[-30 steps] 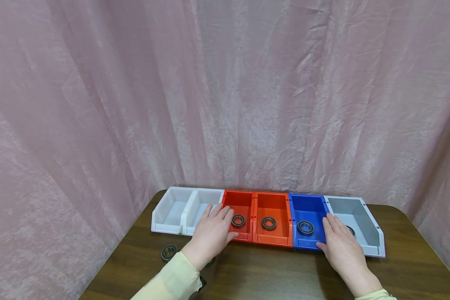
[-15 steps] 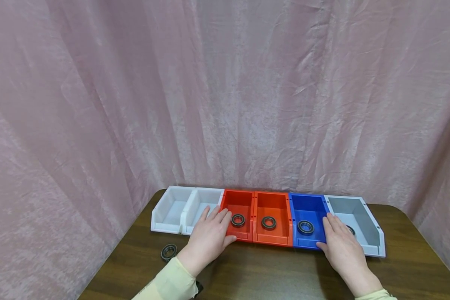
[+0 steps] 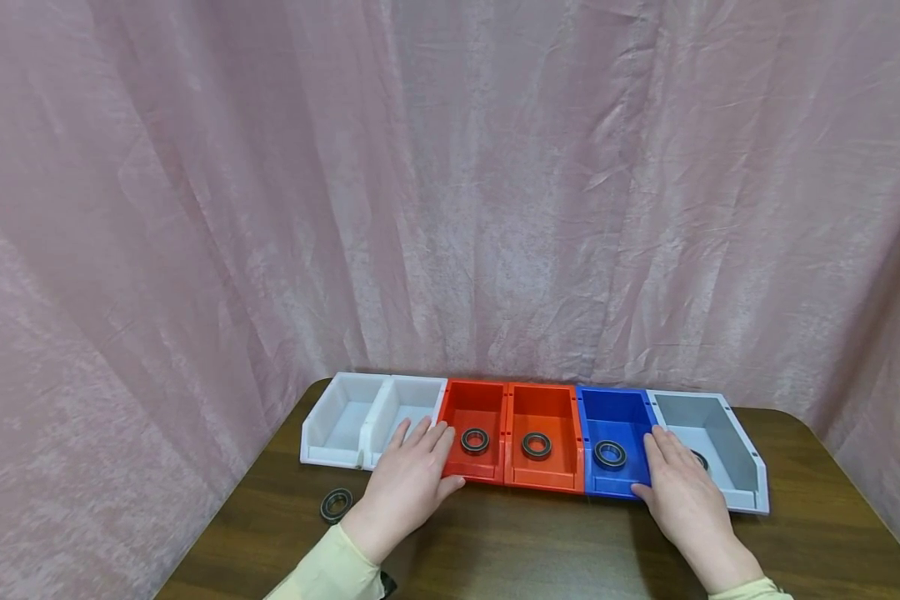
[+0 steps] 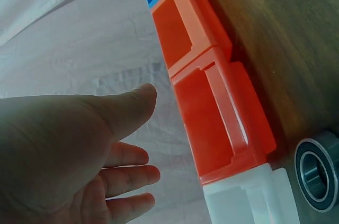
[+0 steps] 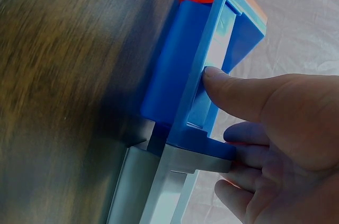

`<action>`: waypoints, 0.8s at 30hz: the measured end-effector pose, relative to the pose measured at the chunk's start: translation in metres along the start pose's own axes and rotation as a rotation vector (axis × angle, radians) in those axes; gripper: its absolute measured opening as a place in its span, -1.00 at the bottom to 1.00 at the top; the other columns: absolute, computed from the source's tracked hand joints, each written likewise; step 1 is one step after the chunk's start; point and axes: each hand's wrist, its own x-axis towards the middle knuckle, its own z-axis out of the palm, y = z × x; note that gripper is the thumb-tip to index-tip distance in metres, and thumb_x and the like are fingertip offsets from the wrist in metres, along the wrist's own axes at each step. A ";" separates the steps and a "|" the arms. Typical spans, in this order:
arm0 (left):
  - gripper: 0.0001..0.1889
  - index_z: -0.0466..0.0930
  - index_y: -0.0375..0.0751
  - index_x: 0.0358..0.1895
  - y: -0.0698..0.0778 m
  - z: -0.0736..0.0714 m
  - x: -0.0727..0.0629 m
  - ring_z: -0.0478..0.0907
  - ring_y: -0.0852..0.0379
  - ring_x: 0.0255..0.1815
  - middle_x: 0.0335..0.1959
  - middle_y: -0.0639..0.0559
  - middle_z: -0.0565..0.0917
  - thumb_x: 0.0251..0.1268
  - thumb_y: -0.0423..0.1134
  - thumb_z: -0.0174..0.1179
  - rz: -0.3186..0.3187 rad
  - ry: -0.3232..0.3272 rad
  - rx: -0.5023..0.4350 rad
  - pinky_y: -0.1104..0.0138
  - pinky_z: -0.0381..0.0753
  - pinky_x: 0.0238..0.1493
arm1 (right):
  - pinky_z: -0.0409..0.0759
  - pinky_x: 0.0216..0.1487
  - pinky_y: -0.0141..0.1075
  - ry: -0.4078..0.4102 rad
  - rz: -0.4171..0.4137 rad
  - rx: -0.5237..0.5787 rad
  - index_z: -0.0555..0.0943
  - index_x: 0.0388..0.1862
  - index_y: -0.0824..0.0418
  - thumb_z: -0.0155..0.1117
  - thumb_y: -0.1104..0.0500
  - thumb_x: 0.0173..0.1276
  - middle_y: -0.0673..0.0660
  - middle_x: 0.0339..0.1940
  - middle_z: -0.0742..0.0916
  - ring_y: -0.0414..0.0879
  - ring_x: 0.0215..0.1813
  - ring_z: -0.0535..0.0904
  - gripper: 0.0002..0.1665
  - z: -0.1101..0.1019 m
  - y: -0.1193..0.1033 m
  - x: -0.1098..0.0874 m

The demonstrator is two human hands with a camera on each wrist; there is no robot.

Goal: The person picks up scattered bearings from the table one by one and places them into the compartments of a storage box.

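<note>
My left hand [image 3: 411,477] hovers with straight, spread fingers over the front of the second white bin [image 3: 412,398] and the red bin [image 3: 474,400]. Nothing lies in its palm in the left wrist view. My right hand [image 3: 684,487] rests on the wall between the blue bin [image 3: 617,403] and the grey bin [image 3: 735,446], its thumb touching the blue front lip. One ball bearing lies in each of four places: red bin [image 3: 475,452], orange-red bin [image 3: 536,457], blue bin [image 3: 610,467], and grey bin, this last bearing [image 3: 701,459] partly hidden by my fingers.
Another bearing [image 3: 326,508] lies on the brown wooden table [image 3: 540,542], left of my left wrist. A further white bin [image 3: 352,408] ends the joined row at the left. Behind the row hangs a pink curtain [image 3: 495,208]. A small dark thing [image 3: 387,585] shows by my left cuff.
My left hand has drawn back slightly toward the lower left, off the red bin's front. A bearing edge that showed under the left wrist is now hidden. The right hand stays put.
</note>
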 end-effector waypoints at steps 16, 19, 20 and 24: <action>-0.26 0.61 -0.32 0.46 -0.002 -0.008 -0.018 0.59 -0.28 0.47 0.40 -0.21 0.69 0.42 0.12 0.51 -0.003 -0.006 -0.011 -0.23 0.43 0.55 | 0.35 0.56 0.39 0.011 -0.006 0.006 0.44 0.46 0.68 0.71 0.19 0.30 0.67 0.50 0.48 0.57 0.56 0.38 -0.05 0.001 0.000 -0.001; -0.27 0.61 -0.31 0.45 -0.002 -0.007 -0.021 0.59 -0.29 0.47 0.40 -0.21 0.69 0.42 0.12 0.51 -0.010 -0.016 -0.019 -0.22 0.42 0.56 | 0.35 0.56 0.39 0.010 -0.006 0.008 0.44 0.45 0.69 0.71 0.19 0.30 0.67 0.50 0.48 0.57 0.56 0.38 -0.04 0.001 0.000 -0.001; -0.27 0.61 -0.31 0.46 -0.002 -0.007 -0.022 0.59 -0.29 0.47 0.41 -0.21 0.69 0.42 0.12 0.51 -0.013 -0.020 -0.022 -0.22 0.41 0.56 | 0.35 0.56 0.39 0.011 -0.008 0.007 0.44 0.45 0.69 0.71 0.19 0.30 0.67 0.50 0.48 0.57 0.56 0.38 -0.04 0.001 0.000 -0.002; -0.27 0.61 -0.31 0.46 -0.002 -0.007 -0.025 0.59 -0.28 0.47 0.41 -0.21 0.68 0.42 0.12 0.51 -0.018 -0.029 -0.027 -0.21 0.41 0.56 | 0.35 0.56 0.38 0.017 -0.014 0.004 0.44 0.45 0.69 0.72 0.19 0.29 0.67 0.50 0.49 0.57 0.56 0.38 -0.04 0.001 0.001 -0.002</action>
